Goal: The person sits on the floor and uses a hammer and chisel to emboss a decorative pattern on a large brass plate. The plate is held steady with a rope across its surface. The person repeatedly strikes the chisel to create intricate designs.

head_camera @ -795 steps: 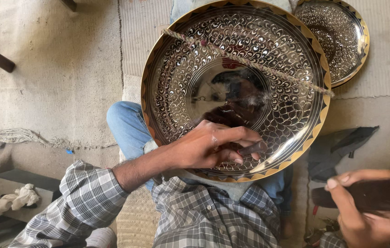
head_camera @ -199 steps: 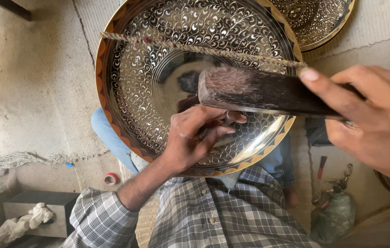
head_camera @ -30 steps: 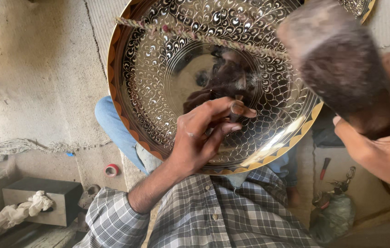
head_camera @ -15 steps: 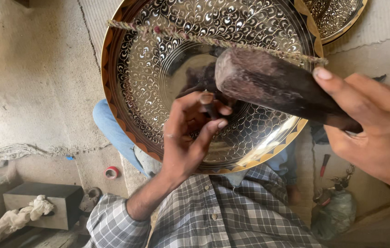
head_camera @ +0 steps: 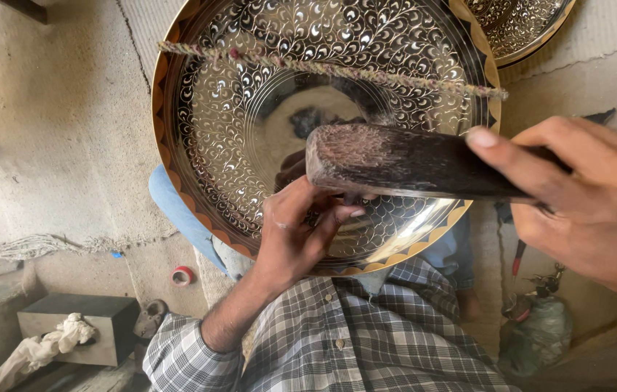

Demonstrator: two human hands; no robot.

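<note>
A large round engraved metal tray with a gold and dark scalloped rim rests against my lap, a braided cord stretched across its upper part. My left hand presses on the tray's lower middle with the fingers pinched together; whatever they pinch is hidden under the mallet. My right hand grips a dark wooden mallet, whose worn head sits just above my left fingers.
A second engraved tray lies at the top right. On the floor at left are a small red ring, a grey block with a white rag, and a wall edge. Dark tools lie at lower right.
Over the last second the mallet came down from a raised position at upper right onto the spot above my left fingers. The left hand stayed on the tray.
</note>
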